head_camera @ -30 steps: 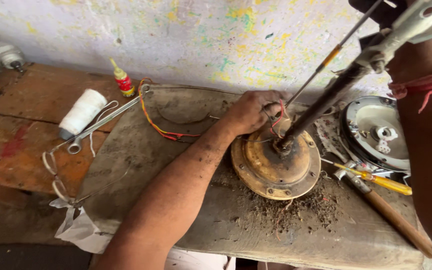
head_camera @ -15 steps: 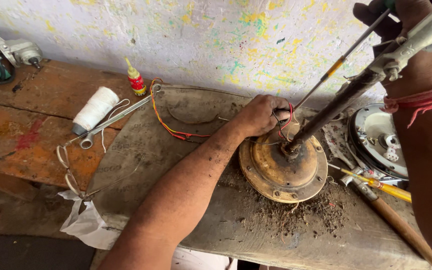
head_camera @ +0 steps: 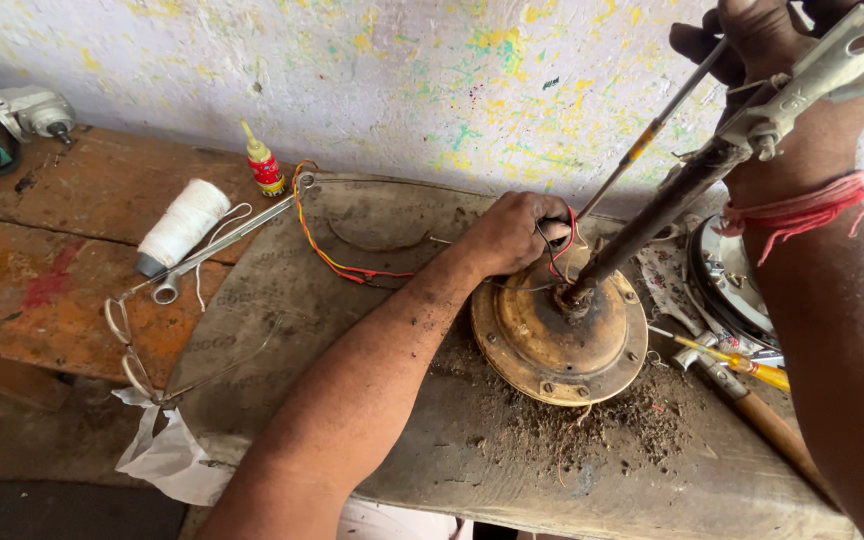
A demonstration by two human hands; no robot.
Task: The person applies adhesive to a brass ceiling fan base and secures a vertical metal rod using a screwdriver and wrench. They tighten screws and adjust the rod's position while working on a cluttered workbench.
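View shifted, left hand [head_camera: 512, 232] gripping wires [head_camera: 559, 240]

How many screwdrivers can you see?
2: one in the right hand, its shaft angled to the motor; a yellow one lies right of the motor. Others may be hidden.

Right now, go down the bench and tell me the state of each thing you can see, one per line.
Left hand: closed on the wires by the motor housing.
Right hand: gripping the rod's top end.
Rod: tilted, foot in the housing hub.
Motor housing: lying flat, rusty, debris beside it.
Glue bottle: upright, capped.
Thread spool: lying on its side.
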